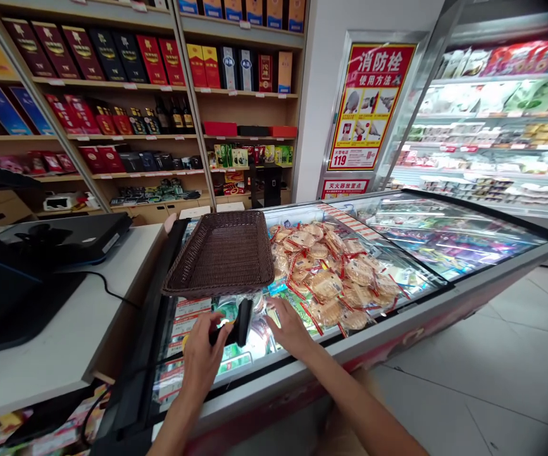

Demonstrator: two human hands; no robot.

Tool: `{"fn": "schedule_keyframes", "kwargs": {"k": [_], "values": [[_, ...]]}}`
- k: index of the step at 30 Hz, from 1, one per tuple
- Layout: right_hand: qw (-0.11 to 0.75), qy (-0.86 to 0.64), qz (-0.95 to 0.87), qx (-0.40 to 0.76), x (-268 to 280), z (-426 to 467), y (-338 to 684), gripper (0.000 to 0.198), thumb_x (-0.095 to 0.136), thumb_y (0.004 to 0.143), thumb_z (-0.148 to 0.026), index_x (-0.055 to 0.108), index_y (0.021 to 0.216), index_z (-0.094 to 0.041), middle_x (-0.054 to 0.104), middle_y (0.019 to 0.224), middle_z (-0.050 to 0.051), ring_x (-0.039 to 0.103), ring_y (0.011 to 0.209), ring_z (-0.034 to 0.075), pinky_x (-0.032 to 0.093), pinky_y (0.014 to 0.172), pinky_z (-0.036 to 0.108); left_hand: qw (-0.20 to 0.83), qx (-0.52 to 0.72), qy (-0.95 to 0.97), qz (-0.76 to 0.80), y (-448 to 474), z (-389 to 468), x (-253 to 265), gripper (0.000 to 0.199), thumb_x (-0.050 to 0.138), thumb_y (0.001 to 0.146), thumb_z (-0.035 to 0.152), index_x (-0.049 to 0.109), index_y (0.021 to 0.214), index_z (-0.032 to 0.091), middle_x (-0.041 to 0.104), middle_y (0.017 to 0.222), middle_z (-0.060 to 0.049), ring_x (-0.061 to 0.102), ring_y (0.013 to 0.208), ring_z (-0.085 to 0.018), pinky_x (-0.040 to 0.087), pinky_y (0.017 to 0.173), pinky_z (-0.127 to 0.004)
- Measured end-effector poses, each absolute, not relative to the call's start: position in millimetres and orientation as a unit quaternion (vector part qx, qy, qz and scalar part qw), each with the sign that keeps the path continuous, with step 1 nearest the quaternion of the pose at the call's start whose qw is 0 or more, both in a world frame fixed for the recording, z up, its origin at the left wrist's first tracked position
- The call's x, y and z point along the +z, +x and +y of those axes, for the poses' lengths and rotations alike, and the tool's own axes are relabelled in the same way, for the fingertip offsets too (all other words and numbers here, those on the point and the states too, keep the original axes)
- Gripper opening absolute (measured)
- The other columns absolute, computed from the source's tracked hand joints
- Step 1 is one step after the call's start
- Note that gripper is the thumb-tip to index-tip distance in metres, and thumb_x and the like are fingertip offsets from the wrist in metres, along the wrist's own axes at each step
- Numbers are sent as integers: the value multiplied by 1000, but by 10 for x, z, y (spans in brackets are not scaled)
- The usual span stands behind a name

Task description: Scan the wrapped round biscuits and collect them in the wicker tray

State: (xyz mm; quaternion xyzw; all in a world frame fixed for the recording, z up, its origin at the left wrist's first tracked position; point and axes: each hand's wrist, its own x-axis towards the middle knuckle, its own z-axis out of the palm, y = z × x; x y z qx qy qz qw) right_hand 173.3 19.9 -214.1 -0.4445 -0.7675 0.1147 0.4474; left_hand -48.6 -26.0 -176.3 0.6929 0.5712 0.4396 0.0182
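My left hand (202,351) is closed around the handle of a black handheld barcode scanner (244,322) above the glass freezer top. A dark cord trails leftward from near that hand. Just to the scanner's right is my right hand (287,326), fingers curved and apart, with nothing clearly in its grasp. Beyond both hands sits a dark brown woven basket (221,247), its inside bare. A pile of round flat biscuits in clear, red-edged packets (324,285) is spread on the glass to the right of the basket.
The chest freezer (445,228) runs off to the right. At left, a white counter (79,345) bears a black checkout machine (3,278). Shelves of boxed bottles (150,60) stand behind, and a lit refrigerated display (502,126) is at the far right.
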Motion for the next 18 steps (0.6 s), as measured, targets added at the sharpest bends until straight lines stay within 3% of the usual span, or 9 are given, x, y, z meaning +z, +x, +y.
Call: {"fn": "schedule_keyframes", "kwargs": {"k": [3,5,7,9,13,18], "values": [[485,-455,-727,173,-1809,279,1824,50,51,93,-26,43,142,-20,65,83,2,63,74,18,56,78,37,112,452,677,570,-383,-224,-1424,47,53,94,41,44,134,19,45,65,9,47,53,-11,42,56,-24],[508,-444,-720,164,-1429,316,1892,60,53,94,-31,34,150,-22,62,76,0,59,68,17,54,74,35,142,451,698,538,-290,-184,-1103,69,53,93,35,22,153,20,40,62,11,42,50,-10,38,54,-21],[541,-418,-717,134,-991,329,1948,68,51,95,-33,22,156,-22,60,74,-1,55,65,17,53,72,34,152,438,728,505,-168,-140,-744,88,55,92,28,-2,158,22,43,62,12,42,50,-9,38,55,-21],[574,-384,-715,112,-589,334,1987,75,52,95,-31,12,158,-23,58,73,-3,53,65,14,52,73,31,155,424,761,466,-18,-91,-400,98,58,89,23,-14,157,21,45,62,12,44,50,-9,39,57,-21],[591,-366,-709,117,-218,446,2051,79,53,94,-26,8,158,-22,56,71,-5,52,64,12,49,69,25,156,367,818,415,276,87,16,95,60,86,17,-3,158,19,49,59,12,46,49,-9,37,55,-20],[499,-459,-720,149,-630,745,2191,82,55,82,-13,20,156,-20,47,57,-10,44,50,11,42,55,24,270,302,807,430,394,476,-219,113,63,79,7,-19,155,19,56,53,12,51,44,-9,37,51,-19]]}}
